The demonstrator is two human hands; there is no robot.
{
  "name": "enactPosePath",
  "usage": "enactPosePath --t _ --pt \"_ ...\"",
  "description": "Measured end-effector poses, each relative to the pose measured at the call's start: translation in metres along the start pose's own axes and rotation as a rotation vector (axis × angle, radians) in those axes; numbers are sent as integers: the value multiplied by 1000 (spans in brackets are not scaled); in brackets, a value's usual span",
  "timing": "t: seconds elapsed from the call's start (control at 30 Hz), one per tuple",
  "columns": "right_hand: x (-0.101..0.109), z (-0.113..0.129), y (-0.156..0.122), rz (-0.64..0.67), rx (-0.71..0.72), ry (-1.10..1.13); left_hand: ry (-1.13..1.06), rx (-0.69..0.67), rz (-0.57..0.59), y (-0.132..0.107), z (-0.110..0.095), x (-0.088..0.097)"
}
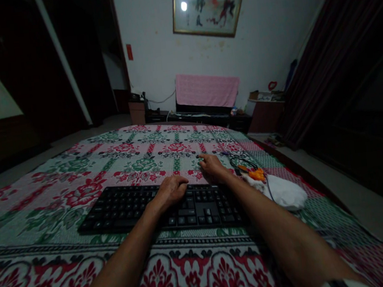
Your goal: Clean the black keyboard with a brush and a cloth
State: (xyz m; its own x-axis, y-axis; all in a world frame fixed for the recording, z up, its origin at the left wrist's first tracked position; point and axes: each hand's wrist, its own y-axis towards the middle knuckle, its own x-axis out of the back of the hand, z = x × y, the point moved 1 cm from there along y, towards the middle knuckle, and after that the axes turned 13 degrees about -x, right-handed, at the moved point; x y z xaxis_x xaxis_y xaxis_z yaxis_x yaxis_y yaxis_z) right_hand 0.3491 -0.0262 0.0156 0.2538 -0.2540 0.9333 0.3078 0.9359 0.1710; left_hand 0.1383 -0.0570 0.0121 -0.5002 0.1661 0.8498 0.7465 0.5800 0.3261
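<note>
A black computer keyboard (126, 208) lies flat on a flowered bedspread, its keys facing up. My left hand (171, 190) is at the keyboard's far edge, fingers curled over it and the thumb pointing right; its fingertips are mostly hidden. Just beyond the keyboard, to the right, my right hand (212, 166) has its fingers drawn together at a small dark tip, too small to name. A dark cable (242, 159) loops on the bedspread right of that hand. Beside my right forearm lie an orange item (256, 174) and a white cloth-like bundle (286, 192).
The patterned bedspread (142, 165) covers the bed, whose right edge drops to the floor. Past the bed's far end stands a low dark cabinet under a pink towel (206, 90). A framed picture (208, 8) hangs above. Dark curtains (324, 45) are on the right.
</note>
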Motion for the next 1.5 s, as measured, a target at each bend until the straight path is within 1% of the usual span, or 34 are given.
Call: enactPosePath --t 0.13,0.23,0.37,0.47,0.53,0.6,0.7,0.77,0.87,0.97,1.13,1.23,1.37,1.5 --pt "-10 2 25 9 -72 -162 -27 6 -8 -1 2 -1" --pt "-13 5 38 24 -93 -214 -16 7 8 -1 2 -1" --pt "-16 10 45 21 -102 -242 4 10 21 -1 1 0" --pt "-12 11 42 1 -95 -251 1 3 19 -1 0 1" --pt "-5 9 35 -6 -32 -204 -4 2 20 -1 0 1" --pt "4 6 23 12 60 -82 -10 8 24 -1 0 0" --pt "16 0 -3 108 168 178 -23 24 20 -1 1 0" --pt "22 -3 -23 158 227 303 -38 27 9 -1 2 -1" --pt "25 -4 -52 174 254 364 -54 20 7 -1 3 -1" --pt "24 -4 -71 165 261 381 -44 18 14 -2 3 -1" --pt "19 -2 -82 98 313 396 -59 18 -9 -3 1 -2" --pt "16 2 -83 68 348 379 -140 38 -74 -2 1 -5" --pt "17 11 -89 62 438 371 -270 38 -154 -1 3 -11" --pt "17 16 -93 52 421 392 -303 30 -184 -2 4 -12"
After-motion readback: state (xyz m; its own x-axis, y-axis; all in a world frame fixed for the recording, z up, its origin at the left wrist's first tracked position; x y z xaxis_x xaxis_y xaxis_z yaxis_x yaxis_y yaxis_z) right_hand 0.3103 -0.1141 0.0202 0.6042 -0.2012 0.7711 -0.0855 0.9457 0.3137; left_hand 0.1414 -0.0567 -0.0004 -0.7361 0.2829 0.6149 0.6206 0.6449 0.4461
